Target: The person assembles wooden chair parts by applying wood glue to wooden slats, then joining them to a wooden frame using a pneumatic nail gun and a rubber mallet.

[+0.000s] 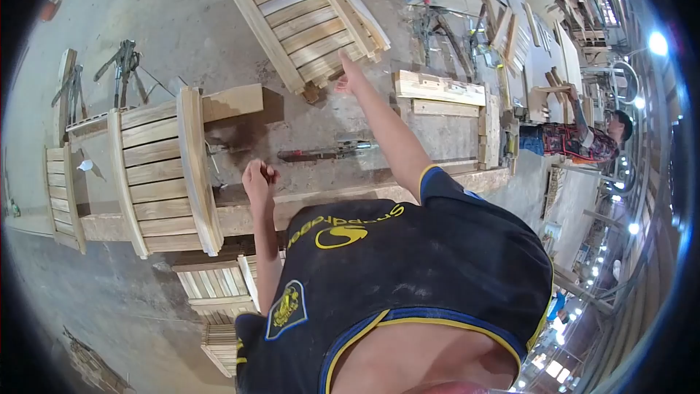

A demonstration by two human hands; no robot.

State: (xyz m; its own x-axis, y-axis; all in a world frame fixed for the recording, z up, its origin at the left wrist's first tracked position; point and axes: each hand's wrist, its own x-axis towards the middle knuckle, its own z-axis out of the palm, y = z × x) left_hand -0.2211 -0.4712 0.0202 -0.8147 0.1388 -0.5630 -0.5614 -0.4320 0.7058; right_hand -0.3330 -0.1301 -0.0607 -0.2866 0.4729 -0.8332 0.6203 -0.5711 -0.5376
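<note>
My right hand [348, 79] is at the near edge of a slatted wooden panel [302, 25], its fingers apart; whether it touches the wood is unclear. Over the front of the bench, my left hand [260, 176] has its fingers curled, and what it holds, if anything, is hidden. To its left rests a second slatted wooden panel [153, 168]. Between and beyond the hands, a clamp-like metal tool with a red part [313, 155] lies on the work surface.
More metal tools [127, 66] lie at the left. Wooden rails [441, 87] are on the right. Slatted pieces [215, 284] stand below the bench edge [350, 193]. Another person [590, 138] in a patterned top is at the far right, near stacked boards.
</note>
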